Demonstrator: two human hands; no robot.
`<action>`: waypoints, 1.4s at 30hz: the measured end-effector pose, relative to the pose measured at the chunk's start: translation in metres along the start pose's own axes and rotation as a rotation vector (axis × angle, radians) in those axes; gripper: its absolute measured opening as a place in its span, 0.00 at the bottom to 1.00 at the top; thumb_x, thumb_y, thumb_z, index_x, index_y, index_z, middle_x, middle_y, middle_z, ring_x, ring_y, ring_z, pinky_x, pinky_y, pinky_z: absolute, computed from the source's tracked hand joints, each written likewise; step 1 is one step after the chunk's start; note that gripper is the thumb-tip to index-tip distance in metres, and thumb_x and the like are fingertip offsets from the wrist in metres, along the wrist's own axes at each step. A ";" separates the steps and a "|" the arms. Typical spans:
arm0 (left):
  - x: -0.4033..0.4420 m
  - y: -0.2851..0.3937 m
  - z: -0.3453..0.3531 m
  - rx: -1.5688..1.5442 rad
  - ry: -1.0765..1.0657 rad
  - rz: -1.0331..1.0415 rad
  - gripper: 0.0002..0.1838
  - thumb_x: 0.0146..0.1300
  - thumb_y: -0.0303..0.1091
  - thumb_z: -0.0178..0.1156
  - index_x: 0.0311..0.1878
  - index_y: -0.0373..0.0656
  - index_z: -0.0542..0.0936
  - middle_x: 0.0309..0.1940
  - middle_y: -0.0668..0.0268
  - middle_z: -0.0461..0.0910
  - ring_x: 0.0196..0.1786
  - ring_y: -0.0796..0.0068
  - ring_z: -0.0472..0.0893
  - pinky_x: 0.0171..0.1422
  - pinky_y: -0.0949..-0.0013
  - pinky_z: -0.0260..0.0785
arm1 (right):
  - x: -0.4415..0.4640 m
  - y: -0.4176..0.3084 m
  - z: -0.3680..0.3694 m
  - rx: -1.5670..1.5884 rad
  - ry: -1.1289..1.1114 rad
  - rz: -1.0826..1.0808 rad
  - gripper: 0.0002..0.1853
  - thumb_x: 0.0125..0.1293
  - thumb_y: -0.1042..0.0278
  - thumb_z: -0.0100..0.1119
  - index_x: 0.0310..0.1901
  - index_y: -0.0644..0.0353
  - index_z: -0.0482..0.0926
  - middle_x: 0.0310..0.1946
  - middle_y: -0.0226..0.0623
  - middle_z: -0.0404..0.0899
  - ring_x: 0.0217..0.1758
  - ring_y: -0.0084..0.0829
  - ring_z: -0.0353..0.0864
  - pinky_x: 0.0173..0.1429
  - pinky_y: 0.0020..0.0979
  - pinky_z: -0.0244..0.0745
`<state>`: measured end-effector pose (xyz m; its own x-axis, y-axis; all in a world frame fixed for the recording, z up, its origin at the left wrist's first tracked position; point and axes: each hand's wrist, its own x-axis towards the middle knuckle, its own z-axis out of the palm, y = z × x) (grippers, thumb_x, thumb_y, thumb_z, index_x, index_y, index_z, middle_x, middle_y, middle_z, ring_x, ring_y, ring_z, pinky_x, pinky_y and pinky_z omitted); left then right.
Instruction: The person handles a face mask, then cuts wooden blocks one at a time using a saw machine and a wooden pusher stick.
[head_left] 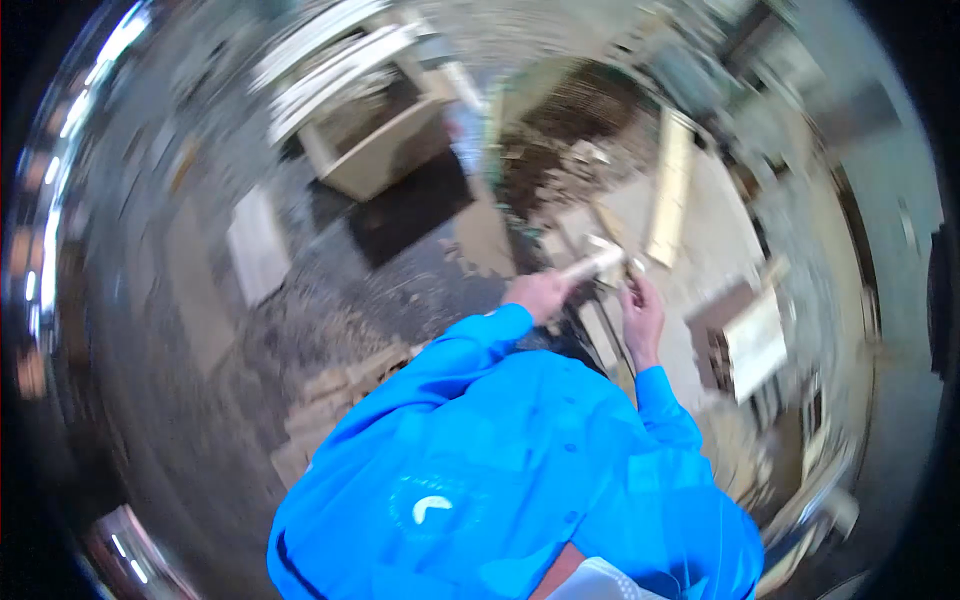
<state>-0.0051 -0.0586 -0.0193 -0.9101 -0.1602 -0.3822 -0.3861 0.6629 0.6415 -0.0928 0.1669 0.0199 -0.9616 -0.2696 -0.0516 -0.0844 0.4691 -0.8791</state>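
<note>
My left hand (540,295) is closed round the near end of a pale, hammer-shaped tool (592,262), whose wider head points up and to the right. Just right of that head, my right hand (642,312) has its fingers pinched together near a small piece, too blurred to make out. Both hands are over a light work surface (710,235). Beyond them lies a long pale strip of wood (669,190), and small light scraps (575,170) are heaped to its left.
A pale wooden box frame (385,150) stands at the upper left, with a light board (258,245) below it. A pale block (755,345) sits at the right of the work surface. Brown pieces (340,400) lie left of my sleeve.
</note>
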 end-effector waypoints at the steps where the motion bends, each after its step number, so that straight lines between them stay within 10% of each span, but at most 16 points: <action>1: -0.006 0.018 -0.015 -0.021 -0.029 -0.061 0.31 0.77 0.62 0.48 0.52 0.41 0.84 0.44 0.42 0.87 0.50 0.37 0.85 0.55 0.40 0.76 | -0.013 0.008 -0.016 -0.068 0.066 0.006 0.22 0.72 0.64 0.70 0.63 0.65 0.82 0.49 0.43 0.85 0.47 0.32 0.87 0.53 0.34 0.83; 14: -0.002 -0.002 0.011 0.249 0.100 0.130 0.31 0.81 0.61 0.44 0.43 0.38 0.77 0.37 0.41 0.85 0.44 0.31 0.83 0.47 0.32 0.70 | -0.074 0.020 -0.157 -0.636 0.743 0.064 0.23 0.69 0.61 0.69 0.60 0.66 0.82 0.56 0.49 0.83 0.60 0.52 0.80 0.66 0.47 0.76; 24: -0.005 0.010 0.010 0.284 0.142 0.109 0.31 0.81 0.61 0.44 0.43 0.39 0.77 0.37 0.41 0.84 0.43 0.30 0.82 0.46 0.33 0.70 | -0.017 0.068 -0.161 -1.150 0.479 0.069 0.32 0.68 0.49 0.66 0.64 0.66 0.78 0.68 0.48 0.73 0.81 0.49 0.59 0.84 0.57 0.51; 32: -0.003 0.005 0.013 0.322 0.129 0.065 0.29 0.81 0.59 0.45 0.42 0.38 0.76 0.36 0.41 0.84 0.43 0.31 0.82 0.46 0.34 0.70 | 0.014 0.076 -0.136 -0.803 0.316 -0.111 0.30 0.71 0.58 0.63 0.68 0.69 0.74 0.69 0.56 0.72 0.80 0.52 0.63 0.81 0.54 0.60; 42: -0.005 0.014 0.013 0.275 0.207 0.040 0.27 0.81 0.56 0.49 0.41 0.38 0.77 0.34 0.39 0.83 0.41 0.30 0.82 0.44 0.34 0.70 | 0.079 0.096 -0.122 -0.766 0.329 0.154 0.23 0.69 0.66 0.59 0.63 0.66 0.75 0.68 0.60 0.71 0.75 0.57 0.67 0.75 0.55 0.65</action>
<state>-0.0033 -0.0389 -0.0174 -0.9459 -0.2563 -0.1991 -0.3199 0.8393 0.4396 -0.2088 0.2934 -0.0107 -0.9939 0.0465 0.1003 0.0139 0.9526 -0.3038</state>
